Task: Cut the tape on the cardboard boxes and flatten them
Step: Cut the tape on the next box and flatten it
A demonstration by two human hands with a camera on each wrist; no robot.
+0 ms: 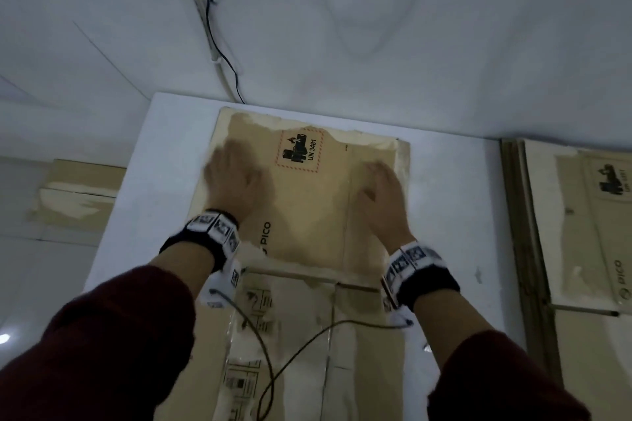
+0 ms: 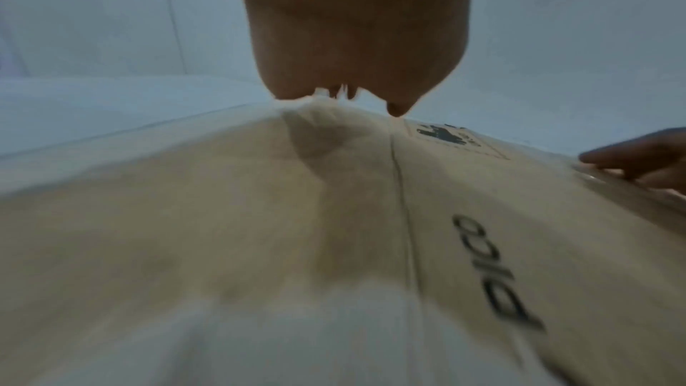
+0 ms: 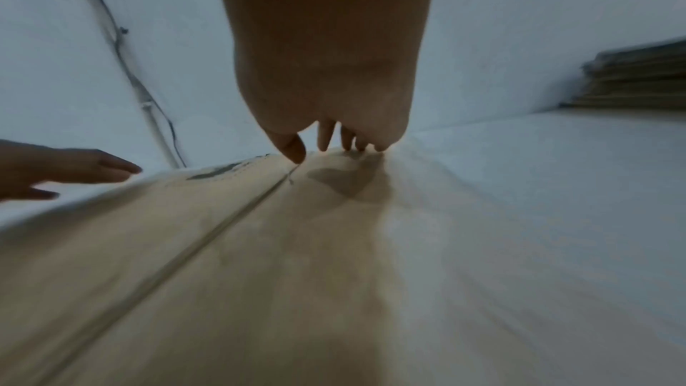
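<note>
A flattened brown cardboard box (image 1: pixel 307 202) printed "PICO" and "UN 3481" lies on the white table (image 1: pixel 154 188). My left hand (image 1: pixel 232 174) lies palm down on its left part, fingers straight. My right hand (image 1: pixel 383 188) rests palm down on its right part, beside a fold line (image 3: pixel 208 234). In the left wrist view the cardboard (image 2: pixel 260 216) fills the lower frame under the left hand (image 2: pixel 345 40), and the right hand's fingers (image 2: pixel 631 157) show at the edge. In the right wrist view the right fingertips (image 3: pixel 326 143) touch the cardboard. No cutter is visible.
A stack of flattened boxes (image 1: pixel 581 215) lies at the right. More cardboard (image 1: pixel 78 195) sits lower left, off the table. Another cardboard piece (image 1: pixel 307 335) lies near me under the wrist cables. A black wire (image 1: pixel 212 27) runs down the white wall.
</note>
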